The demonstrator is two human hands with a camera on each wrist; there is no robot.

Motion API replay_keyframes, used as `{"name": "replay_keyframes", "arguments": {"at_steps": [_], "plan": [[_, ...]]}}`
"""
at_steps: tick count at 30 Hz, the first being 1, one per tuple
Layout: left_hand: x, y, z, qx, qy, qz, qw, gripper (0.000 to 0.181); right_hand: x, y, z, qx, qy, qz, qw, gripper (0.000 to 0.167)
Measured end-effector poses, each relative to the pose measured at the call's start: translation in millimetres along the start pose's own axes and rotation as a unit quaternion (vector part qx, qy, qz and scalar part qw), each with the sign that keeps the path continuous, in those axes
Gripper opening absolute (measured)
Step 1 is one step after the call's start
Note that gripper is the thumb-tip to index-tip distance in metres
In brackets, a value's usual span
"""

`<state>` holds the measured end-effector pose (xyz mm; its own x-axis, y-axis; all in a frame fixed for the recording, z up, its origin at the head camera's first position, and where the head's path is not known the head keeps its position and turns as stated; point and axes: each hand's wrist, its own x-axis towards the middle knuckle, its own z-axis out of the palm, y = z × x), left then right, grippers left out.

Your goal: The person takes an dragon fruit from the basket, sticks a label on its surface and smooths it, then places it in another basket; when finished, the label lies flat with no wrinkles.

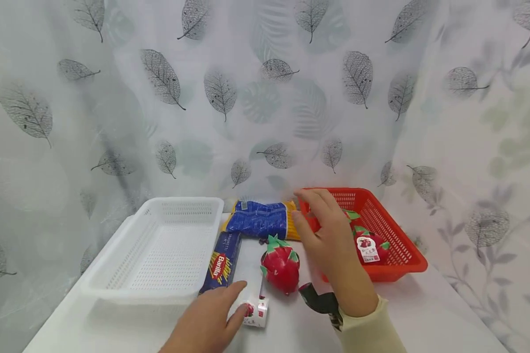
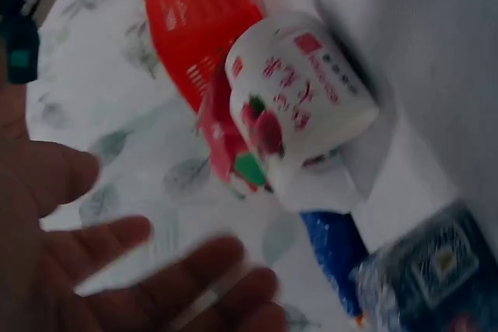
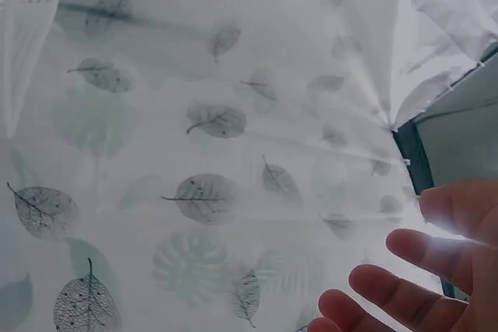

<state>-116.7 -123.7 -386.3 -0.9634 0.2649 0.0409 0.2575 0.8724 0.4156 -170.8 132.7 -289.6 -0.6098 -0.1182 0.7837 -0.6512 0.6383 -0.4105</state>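
My left hand hovers at the front of the table with fingers apart and nothing in them. Close to its fingertips lies a white roll of labels printed with dragon fruit; the left wrist view shows the label roll large. My right hand is raised by the near left side of a red basket, its fingers loosely bent and holding nothing. Inside that basket are red dragon fruits, one bearing a white label. Another dragon fruit sits on the table between my hands.
A white basket stands at left. Beside it lies a blue Barilla spaghetti box. Behind the loose dragon fruit is a blue and yellow bag. A leaf-patterned curtain closes off the back; a black device is at my right wrist.
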Motion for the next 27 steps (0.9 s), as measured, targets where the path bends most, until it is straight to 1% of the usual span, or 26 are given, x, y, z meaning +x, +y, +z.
{"name": "replay_keyframes", "arguments": {"at_steps": [1,2,3,4,5,7,9,11,12,15,17,18,19,20,21,23,24,25,27], "plan": [[7.4,2.9,7.5,0.003,-0.036,-0.023,0.9991,0.06,-0.8,-1,-3,0.002,0.001,-0.004,1.0,0.039],[13.7,4.0,13.6,0.006,-0.058,-0.045,0.9973,0.068,-1.1,-2,-5,0.003,-0.002,-0.007,1.0,0.039],[18.5,3.9,19.0,0.014,-0.067,-0.059,0.9959,0.073,-1.3,-3,-7,0.003,-0.008,-0.01,0.9999,0.038],[22.1,3.6,23.0,0.025,-0.07,-0.069,0.9948,0.074,-1.3,-4,-8,0.002,-0.017,-0.014,0.9998,0.037],[24.3,3.2,26.2,0.039,-0.069,-0.072,0.9943,0.073,-1.2,-4,-10,0.002,-0.027,-0.017,0.9995,0.036],[25.7,3.8,29.6,0.067,-0.058,-0.067,0.9938,0.067,0.1,-5,-11,-0.001,-0.048,-0.024,0.9986,0.035],[24.7,6.7,28.8,0.089,-0.044,-0.057,0.9935,0.056,2.1,-4,-12,-0.006,-0.066,-0.028,0.9974,0.033],[22.4,11.1,25.3,0.097,-0.023,-0.033,0.9945,0.043,4.1,-4,-12,-0.009,-0.078,-0.029,0.9965,0.033],[21.2,13.7,22.9,0.093,-0.011,-0.018,0.9954,0.037,5.1,-3,-13,-0.011,-0.082,-0.029,0.9961,0.034],[16.9,25.0,11.0,0.058,0.029,0.037,0.9972,0.025,6.3,-2,-16,-0.018,-0.096,-0.025,0.995,0.034],[14.8,34.3,-0.7,0.026,0.064,0.065,0.9955,0.022,5.6,-1,-19,-0.023,-0.105,-0.019,0.9941,0.033],[14.6,39.4,-7.5,0.009,0.09,0.076,0.9931,0.021,5.0,-1,-20,-0.023,-0.108,-0.014,0.9938,0.033],[15.4,44.4,-14.9,-0.011,0.117,0.083,0.9896,0.02,4.3,0,-22,-0.022,-0.109,-0.009,0.9938,0.033],[17.1,49.0,-22.5,-0.032,0.148,0.09,0.9844,0.019,3.5,0,-24,-0.022,-0.107,-0.004,0.9939,0.032],[19.8,53.2,-30.0,-0.055,0.178,0.096,0.9778,0.019,2.4,1,-26,-0.022,-0.104,-0.001,0.9944,0.031],[27.7,59.7,-43.1,-0.113,0.234,0.106,0.9598,0.017,0.4,2,-29,-0.019,-0.092,0.001,0.9956,0.029],[32.1,62.4,-48.3,-0.146,0.255,0.109,0.9497,0.018,-0.6,3,-31,-0.014,-0.086,0.0,0.9962,0.028],[35.9,64.7,-52.4,-0.179,0.269,0.11,0.9399,0.018,-1.3,3,-32,-0.01,-0.081,-0.005,0.9966,0.027],[42.1,68.3,-57.0,-0.238,0.284,0.105,0.9228,0.022,-3.3,3,-32,0.003,-0.073,-0.02,0.9971,0.026]]}}
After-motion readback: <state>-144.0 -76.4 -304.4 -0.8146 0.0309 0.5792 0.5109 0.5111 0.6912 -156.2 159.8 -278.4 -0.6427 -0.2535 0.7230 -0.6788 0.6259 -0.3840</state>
